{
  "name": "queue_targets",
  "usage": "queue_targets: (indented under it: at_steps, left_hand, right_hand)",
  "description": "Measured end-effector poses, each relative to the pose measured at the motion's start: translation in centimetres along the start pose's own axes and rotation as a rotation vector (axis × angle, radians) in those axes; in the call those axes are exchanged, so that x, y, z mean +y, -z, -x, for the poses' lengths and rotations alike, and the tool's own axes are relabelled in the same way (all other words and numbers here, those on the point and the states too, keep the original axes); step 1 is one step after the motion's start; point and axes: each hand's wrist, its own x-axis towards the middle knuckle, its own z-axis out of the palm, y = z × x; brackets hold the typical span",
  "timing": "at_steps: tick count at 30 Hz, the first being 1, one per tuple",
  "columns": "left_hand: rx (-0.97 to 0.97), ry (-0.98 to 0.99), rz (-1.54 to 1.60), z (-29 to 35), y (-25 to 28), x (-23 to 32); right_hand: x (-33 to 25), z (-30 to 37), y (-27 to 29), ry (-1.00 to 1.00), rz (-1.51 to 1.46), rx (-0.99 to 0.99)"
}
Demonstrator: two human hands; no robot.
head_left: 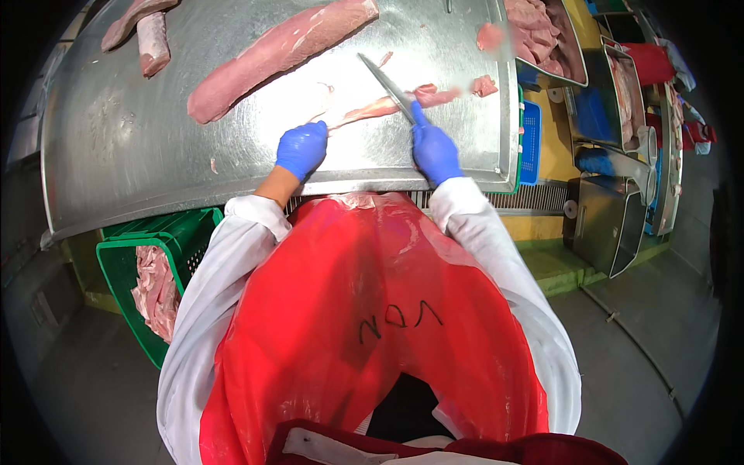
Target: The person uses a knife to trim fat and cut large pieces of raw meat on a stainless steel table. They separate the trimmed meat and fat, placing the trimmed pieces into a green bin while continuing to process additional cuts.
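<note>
L hand (303,150): blue-gloved, curled closed, gripping L end of thin meat strip (364,113) | R hand (436,151): closed rd knife (387,87) (blade angled up-L, across strip) | strip: on metal tabletop (139,147), mostly btwn hands | long meat pc (283,60): farther back, apart | green crate (115,256) w/ pale meat pcs (157,291): lower L, beside tabletop

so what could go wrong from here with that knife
The knife crosses the meat strip near the left hand, so a slip toward that side might cut the glove. Its tip points toward the long piece of meat and could nick it if the right hand pushes forward.
</note>
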Motion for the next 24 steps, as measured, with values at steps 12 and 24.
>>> queue_targets:
  at_steps: [12,24]
  left_hand:
    - [0.032,0.097,0.013,2.8,1.1,-9.5]
    - [-0.216,-0.021,0.621,-1.6,8.5,-4.1]
  right_hand:
    - [14.0,-3.4,5.2,-0.032,0.124,0.111]
    - [4.2,4.8,0.4,-0.145,-0.779,0.093]
